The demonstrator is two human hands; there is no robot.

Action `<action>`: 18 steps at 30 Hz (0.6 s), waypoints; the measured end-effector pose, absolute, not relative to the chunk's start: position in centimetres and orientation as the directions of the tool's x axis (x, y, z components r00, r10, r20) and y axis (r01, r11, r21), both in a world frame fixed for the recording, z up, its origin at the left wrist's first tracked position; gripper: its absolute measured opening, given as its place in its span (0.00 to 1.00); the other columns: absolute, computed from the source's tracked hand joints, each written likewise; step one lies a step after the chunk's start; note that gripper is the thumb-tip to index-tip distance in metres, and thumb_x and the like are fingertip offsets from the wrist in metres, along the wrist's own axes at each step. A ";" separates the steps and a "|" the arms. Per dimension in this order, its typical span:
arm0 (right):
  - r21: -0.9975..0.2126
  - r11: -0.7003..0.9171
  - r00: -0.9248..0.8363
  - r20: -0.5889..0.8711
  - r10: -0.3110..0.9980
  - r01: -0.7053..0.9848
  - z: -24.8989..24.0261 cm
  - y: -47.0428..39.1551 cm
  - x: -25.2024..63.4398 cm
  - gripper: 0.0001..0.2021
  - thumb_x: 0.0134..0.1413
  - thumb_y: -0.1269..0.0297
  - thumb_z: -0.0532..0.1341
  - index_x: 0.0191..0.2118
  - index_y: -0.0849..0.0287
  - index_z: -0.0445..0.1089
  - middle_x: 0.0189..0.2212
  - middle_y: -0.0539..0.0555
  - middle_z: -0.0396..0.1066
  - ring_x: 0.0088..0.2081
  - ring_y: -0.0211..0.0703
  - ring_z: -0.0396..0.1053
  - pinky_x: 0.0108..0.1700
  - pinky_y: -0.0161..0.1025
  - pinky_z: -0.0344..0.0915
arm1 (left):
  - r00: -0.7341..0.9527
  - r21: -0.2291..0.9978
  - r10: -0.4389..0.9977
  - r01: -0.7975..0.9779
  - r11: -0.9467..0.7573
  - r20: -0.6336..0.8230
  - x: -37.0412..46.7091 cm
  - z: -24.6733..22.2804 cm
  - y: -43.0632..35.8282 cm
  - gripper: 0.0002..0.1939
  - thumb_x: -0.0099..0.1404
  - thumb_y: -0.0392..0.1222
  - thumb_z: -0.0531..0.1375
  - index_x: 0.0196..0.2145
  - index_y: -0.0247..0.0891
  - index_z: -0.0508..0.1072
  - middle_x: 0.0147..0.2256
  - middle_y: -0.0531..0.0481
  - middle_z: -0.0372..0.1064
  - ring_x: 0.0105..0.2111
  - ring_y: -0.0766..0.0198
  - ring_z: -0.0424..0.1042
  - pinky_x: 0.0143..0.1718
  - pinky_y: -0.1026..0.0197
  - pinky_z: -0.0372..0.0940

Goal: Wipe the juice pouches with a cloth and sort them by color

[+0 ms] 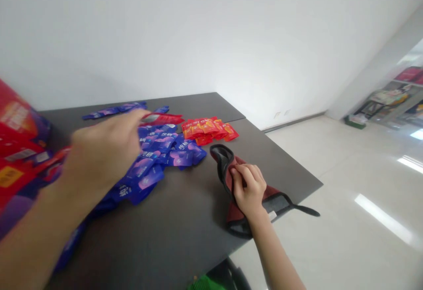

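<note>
My left hand, blurred by motion, reaches over the table with its fingers pinched on a red packet. Beneath and beyond it lies a spread of blue-purple packets with white lettering. A small pile of red-orange packets sits just to the right of these. My right hand is closed on a maroon cloth pouch-like piece with black trim, near the table's right edge. Its black-rimmed opening faces up and left, and a black strap sticks out over the edge.
Red and purple packaging stands at the left edge of the dark grey table. More blue packets lie at the back by the white wall. Something green shows below the front edge. Shelves stand far right.
</note>
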State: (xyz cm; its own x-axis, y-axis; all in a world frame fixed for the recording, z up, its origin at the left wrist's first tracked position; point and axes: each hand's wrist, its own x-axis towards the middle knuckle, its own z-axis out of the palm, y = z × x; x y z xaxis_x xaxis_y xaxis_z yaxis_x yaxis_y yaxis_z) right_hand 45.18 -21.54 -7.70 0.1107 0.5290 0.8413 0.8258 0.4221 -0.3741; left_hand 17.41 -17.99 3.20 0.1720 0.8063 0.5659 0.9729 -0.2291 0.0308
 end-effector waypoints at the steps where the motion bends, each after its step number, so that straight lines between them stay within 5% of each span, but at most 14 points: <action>1: -0.352 0.397 0.125 0.860 0.495 0.848 -7.8 -21.6 45.3 0.05 0.56 0.72 0.58 0.32 0.58 0.69 0.28 0.53 0.70 0.31 0.40 0.64 0.34 0.39 0.60 | 0.208 -0.075 0.814 0.977 -0.199 0.542 19.5 4.5 -15.0 0.22 0.69 0.36 0.42 0.58 0.37 0.60 0.51 0.41 0.66 0.49 0.52 0.67 0.49 0.48 0.61; 9: -0.202 0.228 0.140 0.955 0.262 0.952 -7.7 -22.1 46.4 0.09 0.50 0.75 0.61 0.37 0.56 0.68 0.28 0.54 0.69 0.30 0.41 0.63 0.32 0.39 0.60 | 0.300 -0.186 0.859 0.952 -0.242 0.416 28.6 4.4 -2.8 0.18 0.65 0.31 0.44 0.49 0.30 0.66 0.41 0.34 0.71 0.42 0.47 0.72 0.39 0.51 0.66; 18: -0.313 0.286 0.217 0.922 0.321 0.906 -7.8 -22.1 46.6 0.10 0.50 0.77 0.61 0.38 0.56 0.69 0.28 0.52 0.69 0.29 0.39 0.63 0.32 0.39 0.61 | 0.475 -0.227 0.872 0.867 -0.443 0.114 30.3 -1.6 -0.7 0.15 0.65 0.45 0.56 0.47 0.34 0.68 0.44 0.45 0.68 0.41 0.60 0.70 0.42 0.52 0.67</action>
State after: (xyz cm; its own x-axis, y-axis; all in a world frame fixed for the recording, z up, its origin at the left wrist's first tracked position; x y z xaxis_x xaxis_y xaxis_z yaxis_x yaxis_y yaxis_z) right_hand 46.55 -22.11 -7.75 0.2175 0.3210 0.9218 0.9057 0.2857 -0.3132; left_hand 30.30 -0.72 -1.59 0.4753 0.8724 0.1136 0.8674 -0.4431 -0.2266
